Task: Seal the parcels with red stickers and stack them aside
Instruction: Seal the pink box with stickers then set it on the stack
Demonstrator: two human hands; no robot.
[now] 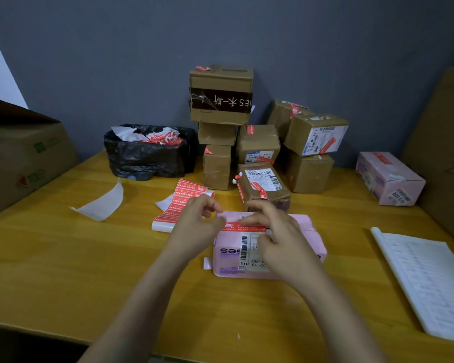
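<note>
Item 1. Pink parcel (303, 238), lying flat at the middle of the yellow counter (89, 258), with a barcode label on its top face.

Item 2. Red sticker (243, 227), laid across the parcel's top just beyond the label.

Item 3. Left hand (197, 222), at the parcel's left edge. Its fingers (207, 205) were curled and the thumb met the sticker's left end. Whether it pinched the sticker could not be told.

Item 4. Right hand (281, 234), over the parcel. Its fingers (249, 220) were stretched out nearly straight, with the tips pressing on the sticker, and held nothing.

Item 5. Sheet of red stickers (181, 203), on the counter just left of the parcel, partly behind the left hand.

Item 6. Stacked brown parcels (220, 100), sealed with red stickers, standing against the grey wall behind.

Item 7. Second pink parcel (388, 176), stickered, at the far right.

Item 8. Black bin bag (147, 158), holding crumpled sticker scraps.

Item 9. Loose white backing strip (102, 203), on the counter to the left.

Item 10. Printed paper pad (425, 279), at the right edge.
</note>
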